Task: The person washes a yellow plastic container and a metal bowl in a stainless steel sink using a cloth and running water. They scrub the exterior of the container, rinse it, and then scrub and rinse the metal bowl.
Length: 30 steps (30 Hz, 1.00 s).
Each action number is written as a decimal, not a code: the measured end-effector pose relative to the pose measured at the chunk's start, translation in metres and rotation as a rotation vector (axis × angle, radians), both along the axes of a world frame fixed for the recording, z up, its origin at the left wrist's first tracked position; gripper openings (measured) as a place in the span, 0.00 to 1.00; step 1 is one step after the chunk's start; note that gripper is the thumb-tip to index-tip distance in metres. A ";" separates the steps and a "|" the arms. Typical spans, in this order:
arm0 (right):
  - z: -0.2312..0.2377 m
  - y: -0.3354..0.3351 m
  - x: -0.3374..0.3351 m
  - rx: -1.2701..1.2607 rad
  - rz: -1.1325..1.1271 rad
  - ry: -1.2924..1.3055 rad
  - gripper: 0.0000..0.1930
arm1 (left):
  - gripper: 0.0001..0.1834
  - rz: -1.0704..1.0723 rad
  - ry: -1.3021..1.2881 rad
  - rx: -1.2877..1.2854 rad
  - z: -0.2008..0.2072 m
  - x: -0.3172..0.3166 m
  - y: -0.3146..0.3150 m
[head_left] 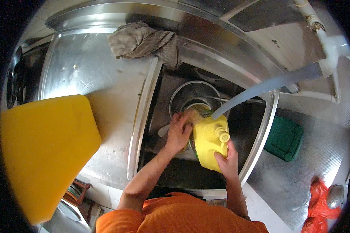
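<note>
My right hand [228, 158] grips a yellow plastic jug [210, 145] by its lower right side. The jug is tilted over the sink, and its neck [222, 136] points toward me. My left hand [180, 132] is closed around a pale, rough-looking scrubber [197, 116], pressed against the jug's upper left side; motion smears its fingers a little. Right above the jug ends a translucent bluish hose [256, 90]. Behind both hands stands a round metal pot [175, 95] in the dark sink [206, 180], with a lighter round vessel partly hidden inside it.
A large yellow board [50, 151] stands out on the left, over the steel counter [105, 81]. A striped cloth [144, 40] hangs over the sink's back edge. On the right are a green lid-like tray [284, 138], red plastic bags [318, 202] and a white pipe [328, 58].
</note>
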State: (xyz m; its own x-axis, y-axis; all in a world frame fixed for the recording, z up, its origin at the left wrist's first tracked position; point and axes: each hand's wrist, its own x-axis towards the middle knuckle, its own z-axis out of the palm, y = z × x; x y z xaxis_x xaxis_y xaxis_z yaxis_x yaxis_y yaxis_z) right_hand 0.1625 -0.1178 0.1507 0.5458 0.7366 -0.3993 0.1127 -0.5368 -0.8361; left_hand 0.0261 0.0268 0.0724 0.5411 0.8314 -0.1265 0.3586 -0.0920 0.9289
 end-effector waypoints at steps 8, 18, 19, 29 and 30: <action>-0.001 -0.006 0.006 -0.068 0.033 -0.057 0.34 | 0.22 -0.233 0.046 -0.019 0.024 0.023 0.008; 0.007 -0.012 0.010 -0.195 0.218 -0.265 0.35 | 0.22 -0.512 -0.048 -0.274 -0.015 0.040 0.040; 0.008 -0.013 0.010 -0.211 0.218 -0.249 0.36 | 0.21 -0.609 -0.043 -0.404 -0.016 0.042 0.040; 0.014 -0.015 0.009 -0.267 0.324 -0.279 0.36 | 0.28 -0.592 0.025 -0.431 -0.030 0.040 0.038; 0.015 -0.015 0.009 -0.274 0.325 -0.250 0.36 | 0.29 -0.568 0.063 -0.489 -0.034 0.044 0.047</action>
State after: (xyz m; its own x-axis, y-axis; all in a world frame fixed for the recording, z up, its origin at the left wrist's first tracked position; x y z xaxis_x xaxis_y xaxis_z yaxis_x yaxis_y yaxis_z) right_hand 0.1714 -0.1330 0.1661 0.4093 0.7707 -0.4883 0.4902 -0.6371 -0.5948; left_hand 0.0702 0.0742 0.0380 0.8496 0.2673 -0.4547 0.4328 0.1394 0.8906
